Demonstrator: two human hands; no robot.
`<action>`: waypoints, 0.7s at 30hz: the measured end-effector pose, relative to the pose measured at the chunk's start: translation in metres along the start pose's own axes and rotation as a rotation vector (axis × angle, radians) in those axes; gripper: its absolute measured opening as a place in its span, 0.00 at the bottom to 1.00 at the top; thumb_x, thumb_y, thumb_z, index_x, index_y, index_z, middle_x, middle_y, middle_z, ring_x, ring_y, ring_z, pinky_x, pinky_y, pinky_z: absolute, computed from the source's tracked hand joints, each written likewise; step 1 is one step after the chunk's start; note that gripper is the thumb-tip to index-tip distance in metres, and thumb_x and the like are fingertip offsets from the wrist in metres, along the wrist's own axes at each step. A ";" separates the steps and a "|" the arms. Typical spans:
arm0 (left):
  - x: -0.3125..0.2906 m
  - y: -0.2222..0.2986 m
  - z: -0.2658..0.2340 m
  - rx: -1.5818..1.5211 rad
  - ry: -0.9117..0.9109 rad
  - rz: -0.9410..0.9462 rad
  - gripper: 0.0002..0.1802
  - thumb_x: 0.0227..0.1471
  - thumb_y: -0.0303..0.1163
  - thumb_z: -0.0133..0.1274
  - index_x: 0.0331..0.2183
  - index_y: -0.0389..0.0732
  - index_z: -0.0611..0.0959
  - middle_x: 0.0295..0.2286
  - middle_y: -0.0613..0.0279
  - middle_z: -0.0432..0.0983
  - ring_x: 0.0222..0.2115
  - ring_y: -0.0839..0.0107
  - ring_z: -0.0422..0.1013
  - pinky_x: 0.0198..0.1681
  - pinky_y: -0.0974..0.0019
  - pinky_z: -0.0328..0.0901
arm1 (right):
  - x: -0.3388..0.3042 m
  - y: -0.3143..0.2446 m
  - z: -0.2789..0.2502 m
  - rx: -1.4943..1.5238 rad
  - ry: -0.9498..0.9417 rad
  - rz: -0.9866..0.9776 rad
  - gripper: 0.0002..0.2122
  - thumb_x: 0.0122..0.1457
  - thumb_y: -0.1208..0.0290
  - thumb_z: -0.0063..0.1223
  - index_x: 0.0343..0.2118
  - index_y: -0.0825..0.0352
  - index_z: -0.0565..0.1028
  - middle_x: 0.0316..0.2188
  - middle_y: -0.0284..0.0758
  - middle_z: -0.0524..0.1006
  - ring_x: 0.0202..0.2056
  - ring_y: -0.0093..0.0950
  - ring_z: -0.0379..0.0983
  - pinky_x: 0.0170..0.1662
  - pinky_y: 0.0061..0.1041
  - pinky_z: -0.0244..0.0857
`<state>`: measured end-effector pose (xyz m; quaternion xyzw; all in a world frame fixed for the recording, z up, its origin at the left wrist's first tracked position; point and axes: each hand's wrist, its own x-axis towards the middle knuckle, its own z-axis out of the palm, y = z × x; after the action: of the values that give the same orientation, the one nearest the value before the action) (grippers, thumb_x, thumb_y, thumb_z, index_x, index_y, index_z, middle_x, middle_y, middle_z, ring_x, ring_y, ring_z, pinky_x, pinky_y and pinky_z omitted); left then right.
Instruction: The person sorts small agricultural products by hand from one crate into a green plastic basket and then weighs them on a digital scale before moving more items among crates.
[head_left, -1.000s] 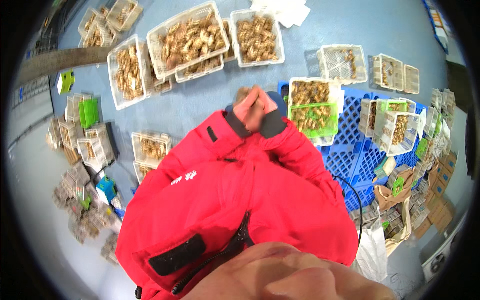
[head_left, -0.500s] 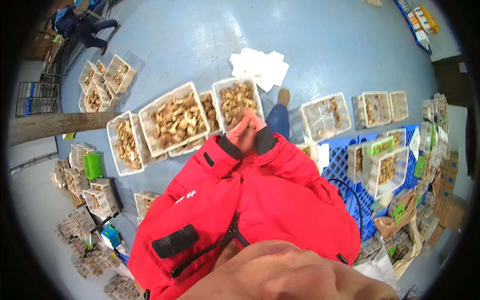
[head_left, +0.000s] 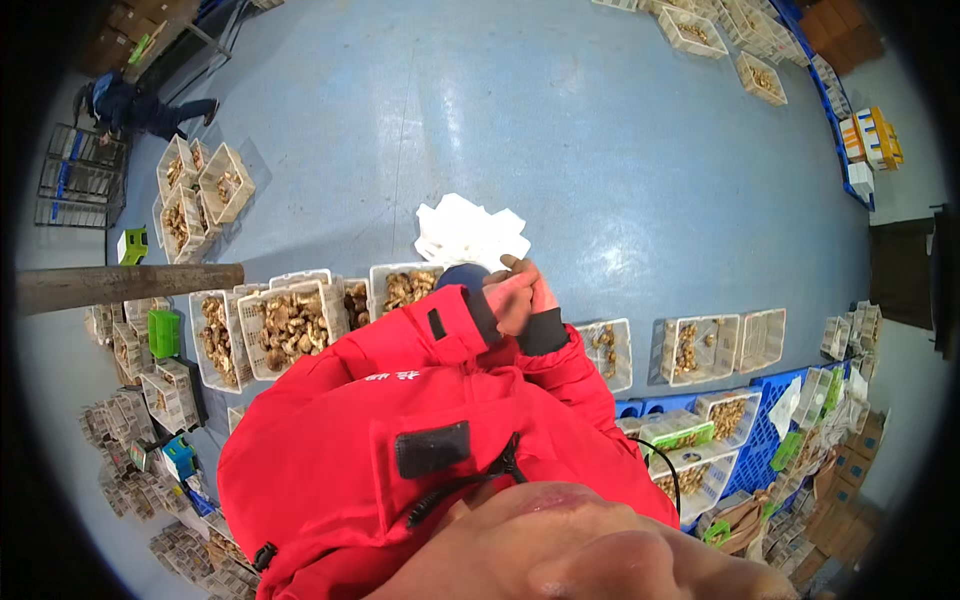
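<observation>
My left hand (head_left: 507,304) and my right hand (head_left: 541,289) are pressed together in front of my red jacket. Both look pink, with darker brown fingertips at the far end. Their fingers are closed against each other, and whatever may lie between them is hidden. Just beyond them, white sheets (head_left: 468,232) lie in a loose heap on the floor. Nearest on the left stands a white plastic crate (head_left: 378,292) of brown-capped mushrooms (head_left: 409,288), partly covered by my sleeve. A larger crate (head_left: 246,343) of mushrooms (head_left: 293,332) sits further left.
To the right are a partly filled crate (head_left: 625,372), another crate (head_left: 735,330) and a blue pallet (head_left: 770,415) bearing more crates. A wooden pole (head_left: 130,287) juts in from the left. A person in dark clothes (head_left: 140,108) bends near stacked crates at the far left.
The view has swung, so the mushroom crates sit lower and further left, and more far floor shows. My hands stay together, now past the crates near the white sheets, their fingers shifted.
</observation>
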<state>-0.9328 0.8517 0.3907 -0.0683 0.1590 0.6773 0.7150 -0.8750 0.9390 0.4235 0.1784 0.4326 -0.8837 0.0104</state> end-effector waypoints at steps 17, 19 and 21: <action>0.279 0.330 0.075 0.183 -0.058 0.070 0.24 0.50 0.52 0.32 0.11 0.47 0.60 0.07 0.70 0.52 0.05 0.77 0.48 0.07 0.75 0.44 | 0.319 -0.273 -0.130 0.271 0.157 0.203 0.15 0.49 0.68 0.40 0.40 0.68 0.65 0.26 0.30 0.67 0.28 0.22 0.64 0.36 0.17 0.59; 0.285 0.382 0.135 0.248 0.218 0.056 0.20 0.53 0.44 0.31 0.17 0.45 0.66 0.05 0.70 0.49 0.04 0.77 0.50 0.07 0.75 0.44 | 0.352 -0.306 -0.130 -0.595 0.153 -0.136 0.16 0.52 0.66 0.33 0.42 0.71 0.63 0.30 0.37 0.72 0.28 0.26 0.68 0.31 0.19 0.62; 0.300 0.417 0.142 0.233 0.209 0.051 0.22 0.50 0.48 0.34 0.12 0.47 0.62 0.04 0.70 0.50 0.04 0.76 0.50 0.06 0.75 0.43 | 0.394 -0.318 -0.142 0.035 0.154 0.088 0.16 0.52 0.67 0.33 0.41 0.70 0.64 0.29 0.37 0.72 0.29 0.26 0.68 0.31 0.19 0.62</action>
<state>-1.3166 1.2111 0.4776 -0.0512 0.3118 0.6614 0.6802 -1.2556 1.3007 0.4577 0.2649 0.4084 -0.8734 0.0127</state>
